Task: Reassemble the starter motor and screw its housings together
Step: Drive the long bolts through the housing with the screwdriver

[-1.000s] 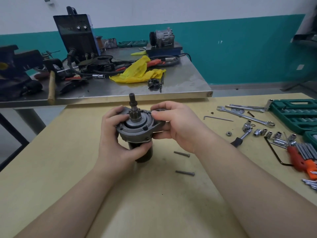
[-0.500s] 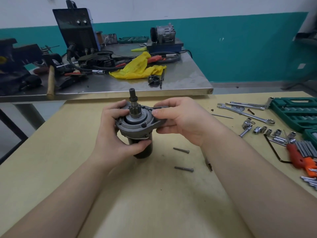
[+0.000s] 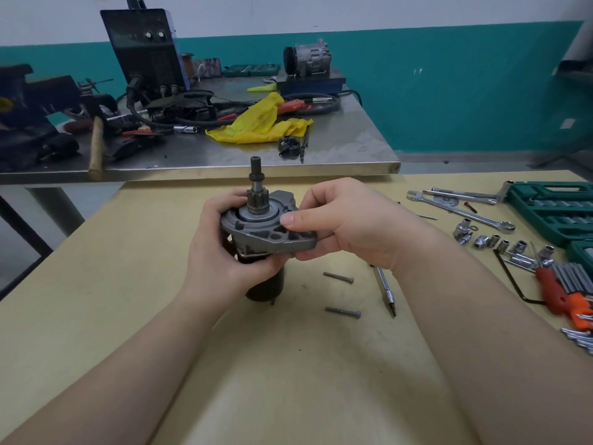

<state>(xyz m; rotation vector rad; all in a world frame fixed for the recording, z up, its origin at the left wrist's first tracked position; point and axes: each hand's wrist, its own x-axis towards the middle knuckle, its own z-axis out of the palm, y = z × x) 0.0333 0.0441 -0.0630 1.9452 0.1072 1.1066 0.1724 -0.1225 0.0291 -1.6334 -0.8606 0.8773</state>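
The starter motor stands upright on the yellow table, its black body below and its grey front housing on top, with the geared shaft sticking up. My left hand grips the housing and body from the left. From the right, my right hand pinches the housing's flange, thumb on top and fingers underneath. Two long bolts lie loose on the table just right of the motor.
A driver with a bit lies beside the bolts. Wrenches, sockets, hex keys and green socket cases fill the right side. A steel bench behind carries a welder, yellow rag and hammer.
The grey housing has turned in my hands, so its flange now points toward me and to the right. My right thumb has moved onto the housing's top face.
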